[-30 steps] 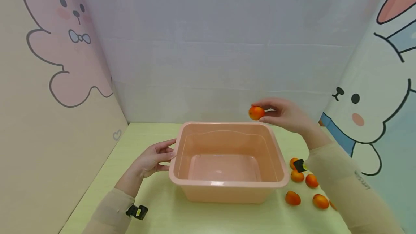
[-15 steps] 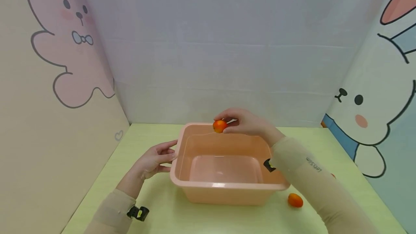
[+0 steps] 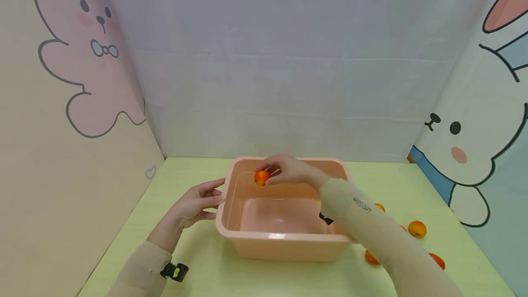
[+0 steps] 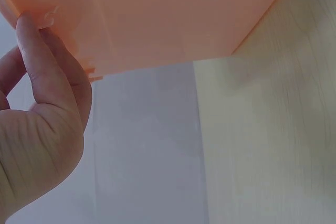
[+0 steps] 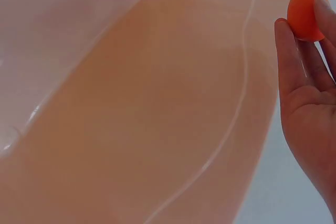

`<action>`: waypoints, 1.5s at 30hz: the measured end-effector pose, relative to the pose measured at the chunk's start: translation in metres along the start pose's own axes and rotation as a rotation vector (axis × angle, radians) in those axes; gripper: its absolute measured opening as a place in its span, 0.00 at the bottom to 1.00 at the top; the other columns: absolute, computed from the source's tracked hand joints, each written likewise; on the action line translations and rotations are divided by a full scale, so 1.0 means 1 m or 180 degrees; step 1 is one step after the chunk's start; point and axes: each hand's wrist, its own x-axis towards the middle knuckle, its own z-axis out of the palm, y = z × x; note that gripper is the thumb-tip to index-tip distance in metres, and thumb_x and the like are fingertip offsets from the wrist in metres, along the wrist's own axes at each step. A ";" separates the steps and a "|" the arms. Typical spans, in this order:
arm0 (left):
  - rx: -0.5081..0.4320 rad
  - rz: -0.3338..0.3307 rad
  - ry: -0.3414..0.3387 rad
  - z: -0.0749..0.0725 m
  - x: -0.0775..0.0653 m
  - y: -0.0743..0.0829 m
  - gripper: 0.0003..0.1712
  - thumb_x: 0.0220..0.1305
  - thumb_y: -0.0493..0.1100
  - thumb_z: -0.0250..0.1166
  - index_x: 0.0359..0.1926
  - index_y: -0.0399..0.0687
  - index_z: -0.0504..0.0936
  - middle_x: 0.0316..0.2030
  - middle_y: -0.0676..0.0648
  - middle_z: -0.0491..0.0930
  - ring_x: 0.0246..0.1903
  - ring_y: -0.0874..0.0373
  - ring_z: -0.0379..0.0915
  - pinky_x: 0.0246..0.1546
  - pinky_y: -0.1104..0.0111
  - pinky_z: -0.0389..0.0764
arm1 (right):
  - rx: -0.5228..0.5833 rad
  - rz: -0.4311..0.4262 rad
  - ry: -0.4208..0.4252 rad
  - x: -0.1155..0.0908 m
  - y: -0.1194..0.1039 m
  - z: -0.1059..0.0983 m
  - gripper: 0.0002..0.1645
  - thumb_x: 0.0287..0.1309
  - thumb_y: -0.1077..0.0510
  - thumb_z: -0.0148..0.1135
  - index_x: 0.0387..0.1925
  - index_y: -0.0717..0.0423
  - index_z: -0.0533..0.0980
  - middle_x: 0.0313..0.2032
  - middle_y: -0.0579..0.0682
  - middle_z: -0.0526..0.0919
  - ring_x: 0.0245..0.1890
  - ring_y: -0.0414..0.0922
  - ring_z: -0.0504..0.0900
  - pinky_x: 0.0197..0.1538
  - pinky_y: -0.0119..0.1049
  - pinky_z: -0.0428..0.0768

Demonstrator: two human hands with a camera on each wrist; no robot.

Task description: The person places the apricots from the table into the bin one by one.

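A peach-coloured plastic basin (image 3: 284,247) stands on the table, its inside facing up. My left hand (image 3: 195,204) grips its left rim, thumb and fingers on the edge; the left wrist view shows this hand (image 4: 47,114) from below, at the basin's outer wall (image 4: 157,19). Over the basin's back left part, below the level of the far rim in the head view, my right hand (image 3: 286,168) pinches a small orange-red oval fruit (image 3: 261,178) between thumb and fingertips. The same fruit (image 5: 305,14) shows in the right wrist view, above the inner wall.
Several more orange fruits (image 3: 417,229) lie on the pale table (image 3: 194,260) right of the basin, some partly hidden by my right sleeve (image 3: 383,228). A white sheet (image 3: 264,81) hangs behind; walls with cartoon animals stand at both sides.
My right hand has carried the fruit leftward and down, from above the basin's back right corner to inside its back left part. My left hand keeps its hold on the rim.
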 end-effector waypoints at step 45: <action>-0.0008 0.0026 -0.0074 -0.001 0.002 -0.004 0.40 0.69 0.35 0.63 0.76 0.35 0.53 0.39 0.48 0.77 0.36 0.57 0.82 0.34 0.66 0.86 | 0.0448 0.0286 -0.0580 -0.003 0.016 0.005 0.25 0.62 0.68 0.64 0.60 0.67 0.73 0.58 0.62 0.77 0.59 0.56 0.76 0.57 0.35 0.79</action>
